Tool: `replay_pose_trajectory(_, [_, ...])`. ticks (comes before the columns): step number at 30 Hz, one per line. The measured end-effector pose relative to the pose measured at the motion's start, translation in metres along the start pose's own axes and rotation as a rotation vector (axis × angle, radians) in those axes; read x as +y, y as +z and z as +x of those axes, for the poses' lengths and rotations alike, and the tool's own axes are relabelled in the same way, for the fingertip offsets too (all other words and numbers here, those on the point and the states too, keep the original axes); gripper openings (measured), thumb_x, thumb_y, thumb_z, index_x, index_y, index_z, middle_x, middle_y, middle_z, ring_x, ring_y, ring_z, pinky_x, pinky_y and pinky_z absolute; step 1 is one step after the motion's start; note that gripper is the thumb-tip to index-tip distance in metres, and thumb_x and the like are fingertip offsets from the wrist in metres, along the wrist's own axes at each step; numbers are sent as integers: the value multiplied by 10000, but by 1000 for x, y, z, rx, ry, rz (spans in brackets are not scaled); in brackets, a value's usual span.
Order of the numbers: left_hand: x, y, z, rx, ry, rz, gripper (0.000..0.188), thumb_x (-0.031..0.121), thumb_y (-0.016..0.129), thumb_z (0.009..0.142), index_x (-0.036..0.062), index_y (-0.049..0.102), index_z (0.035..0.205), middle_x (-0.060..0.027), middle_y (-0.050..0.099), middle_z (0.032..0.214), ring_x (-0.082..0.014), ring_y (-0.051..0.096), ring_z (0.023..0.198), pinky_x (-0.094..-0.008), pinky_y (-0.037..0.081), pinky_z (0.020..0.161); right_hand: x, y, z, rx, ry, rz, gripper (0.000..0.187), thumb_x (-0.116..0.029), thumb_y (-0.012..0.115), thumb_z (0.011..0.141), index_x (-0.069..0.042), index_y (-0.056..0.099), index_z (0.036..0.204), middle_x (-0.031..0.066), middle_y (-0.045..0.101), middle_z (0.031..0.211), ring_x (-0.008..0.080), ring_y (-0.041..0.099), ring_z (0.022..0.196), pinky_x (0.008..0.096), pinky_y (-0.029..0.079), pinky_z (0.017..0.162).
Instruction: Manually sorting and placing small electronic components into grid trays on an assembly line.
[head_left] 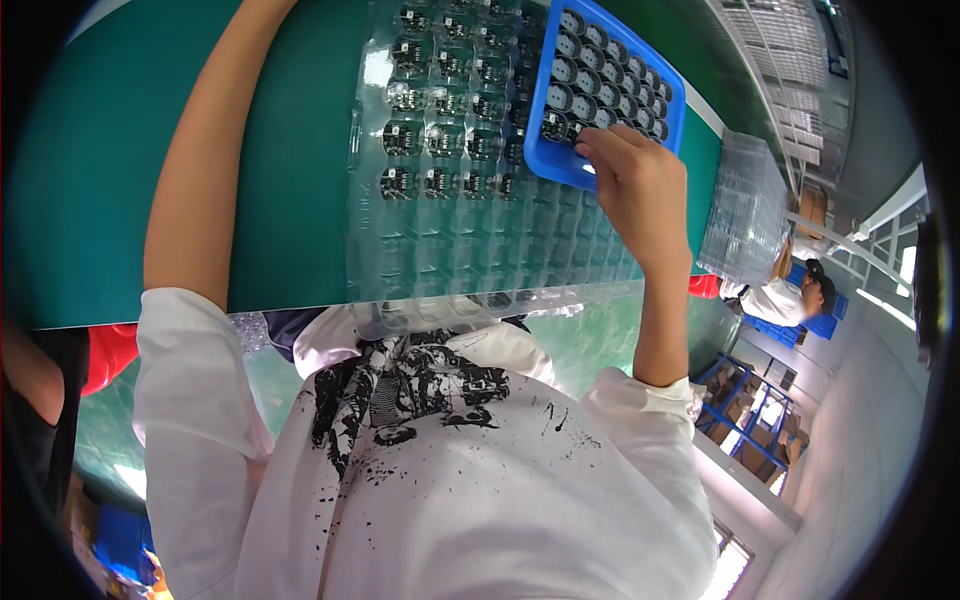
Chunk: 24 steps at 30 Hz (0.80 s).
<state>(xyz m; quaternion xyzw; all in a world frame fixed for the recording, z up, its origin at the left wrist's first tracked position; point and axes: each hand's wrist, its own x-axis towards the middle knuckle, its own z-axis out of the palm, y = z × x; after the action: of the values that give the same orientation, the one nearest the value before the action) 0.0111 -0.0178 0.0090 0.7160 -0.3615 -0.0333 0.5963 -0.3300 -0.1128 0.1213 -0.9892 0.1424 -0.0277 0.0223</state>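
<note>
My right hand (637, 180) reaches over the near side of a blue tray (548, 163). Its thumb and fingers are pinched together, and they hide whatever is between them. Rows of round grey parts (585, 80) fill the tray, and a dark small circuit board (553, 125) shows in the row closest to me. To the left, a clear plastic blister tray (440, 240) lies partly under the blue one. Several small circuit boards (398, 183) sit in its far pockets; the nearer pockets hold none. My left forearm (205, 190) stretches beyond the top edge, so that hand is out of sight.
Everything rests on a green-topped table (290, 230). A tall stack of clear plastic trays (745, 210) stands at its right end. Further right, another person (785, 300) in white is near blue bins. At the left edge, part of someone in dark clothing (45, 400) shows.
</note>
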Motion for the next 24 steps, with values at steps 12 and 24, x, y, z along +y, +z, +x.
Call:
replay_pose_trajectory(12, [-1, -1, 1, -6, 43, 20, 288, 181, 573, 933, -46, 627, 763, -105, 614, 624, -169, 591, 561, -333, 466, 553, 5, 2, -17, 34, 187, 305, 139, -45, 710, 862, -36, 675, 996, 88, 595, 640, 147, 520, 514, 268, 401, 495])
replay_pose_trajectory(24, [1, 1, 2, -11, 24, 20, 293, 187, 570, 936, -46, 627, 768, -101, 609, 619, -162, 588, 557, -327, 461, 549, -48, 29, -36, -76, -23, 172, 192, -16, 719, 799, -66, 719, 984, 108, 651, 670, 235, 607, 524, 334, 456, 499])
